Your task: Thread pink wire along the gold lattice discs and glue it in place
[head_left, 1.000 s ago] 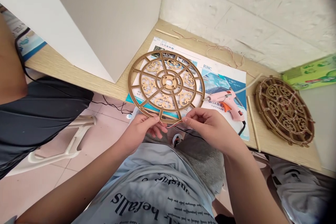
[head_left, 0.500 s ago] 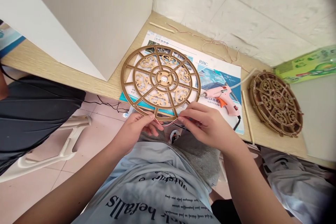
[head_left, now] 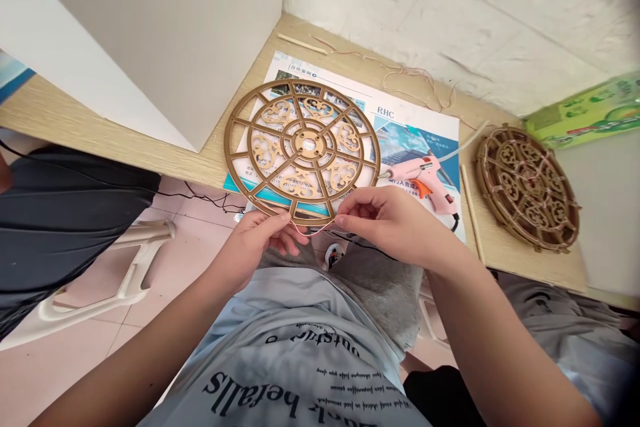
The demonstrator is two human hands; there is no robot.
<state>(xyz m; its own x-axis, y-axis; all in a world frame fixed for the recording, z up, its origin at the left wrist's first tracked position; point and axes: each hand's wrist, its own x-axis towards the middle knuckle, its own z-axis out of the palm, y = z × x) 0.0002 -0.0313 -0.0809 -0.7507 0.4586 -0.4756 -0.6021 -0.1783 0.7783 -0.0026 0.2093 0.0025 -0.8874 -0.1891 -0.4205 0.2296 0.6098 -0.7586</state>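
The left hand (head_left: 265, 233) grips the near rim of a bronze openwork disc (head_left: 301, 147), thumb on top. The right hand (head_left: 380, 217) pinches a thin wire (head_left: 314, 233) at the same rim; between the hands it sags slightly. The disc lies over a printed sheet (head_left: 405, 119) on the table (head_left: 535, 265). A pink glue gun (head_left: 425, 175) rests right of it, nozzle near the rim. Farther right are a stick (head_left: 473, 217), darker wired discs (head_left: 530, 180) and a green box (head_left: 590, 110).

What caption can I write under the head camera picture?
Left hand and right hand hold a thin wire beside a round golden lattice, near a pink glue gun.
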